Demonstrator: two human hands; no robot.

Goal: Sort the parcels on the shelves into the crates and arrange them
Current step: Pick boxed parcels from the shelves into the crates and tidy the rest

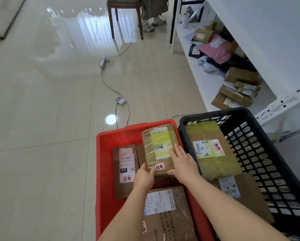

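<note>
Taped parcel (pixel 158 150) is getting settled into the red crate (pixel 103 153): left hand (pixel 144 177) grips its near edge, right hand (pixel 182 164) rests flat-fingered on top. Next probably nudging it flush.

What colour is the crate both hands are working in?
Red, seen in the head view; the crate beside it is black.

Readable text: flat brown parcel (pixel 125 171) in the red crate (pixel 104 153) has a label with "010" white on black, above a red-bordered handwritten sticker (two Chinese characters). Taped parcel (pixel 158 150) beside it also reads "010", same sticker style. Other labels too blurred.
</note>
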